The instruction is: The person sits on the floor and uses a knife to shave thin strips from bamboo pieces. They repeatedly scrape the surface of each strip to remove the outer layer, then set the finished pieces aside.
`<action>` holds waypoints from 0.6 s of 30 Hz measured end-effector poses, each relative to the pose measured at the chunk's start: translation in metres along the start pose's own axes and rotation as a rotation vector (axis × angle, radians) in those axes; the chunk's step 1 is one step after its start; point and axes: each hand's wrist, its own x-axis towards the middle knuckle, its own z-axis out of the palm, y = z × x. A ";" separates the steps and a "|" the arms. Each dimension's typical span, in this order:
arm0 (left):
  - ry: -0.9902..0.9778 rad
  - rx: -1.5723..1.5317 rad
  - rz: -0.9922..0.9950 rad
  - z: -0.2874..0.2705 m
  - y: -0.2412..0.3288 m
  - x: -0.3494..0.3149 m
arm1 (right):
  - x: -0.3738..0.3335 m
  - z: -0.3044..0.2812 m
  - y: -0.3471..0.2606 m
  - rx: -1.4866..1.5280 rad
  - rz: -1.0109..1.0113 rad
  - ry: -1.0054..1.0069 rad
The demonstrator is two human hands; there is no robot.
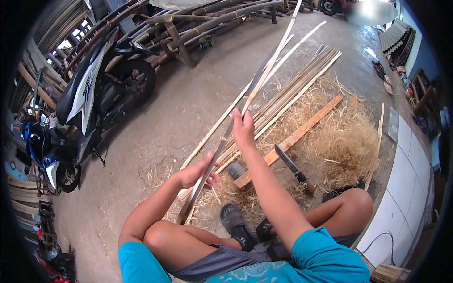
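Note:
A long split bamboo strip (218, 147), dark on its outer side and pale inside, runs slantwise between my two hands. My right hand (243, 128) is closed on its middle, beside other pale strips. Lower down, my left hand (194, 174) cradles the same strip loosely, thumb on one side and fingertips showing on the other. A bundle of pale bamboo strips (297, 85) lies on the floor beyond my hands. Right of my right forearm, a knife (290, 162) with a dark blade rests near a wooden slat (309, 123), whose near end lies by a grey cylinder (236, 170).
Curly bamboo shavings (347, 141) are heaped on the right, beside white floor tiles (405, 158). A motorbike (101, 94) stands at the left. Bamboo poles (212, 23) are stacked at the back. My sandalled foot (234, 221) is close below the strips.

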 end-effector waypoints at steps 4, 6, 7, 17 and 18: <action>0.142 0.251 0.124 -0.013 -0.021 0.014 | 0.034 -0.008 0.032 -0.034 0.260 -0.148; 0.296 0.392 0.164 -0.034 -0.026 0.021 | 0.032 -0.015 0.037 -0.070 0.541 -0.353; 0.348 0.472 0.189 -0.043 -0.025 0.022 | 0.032 -0.026 0.044 -0.242 0.608 -0.517; 0.658 1.088 0.166 -0.187 -0.079 0.046 | 0.049 -0.232 -0.002 -1.603 0.020 -1.298; 0.641 1.093 0.163 -0.199 -0.067 0.054 | 0.051 -0.260 -0.008 -1.564 -0.001 -1.262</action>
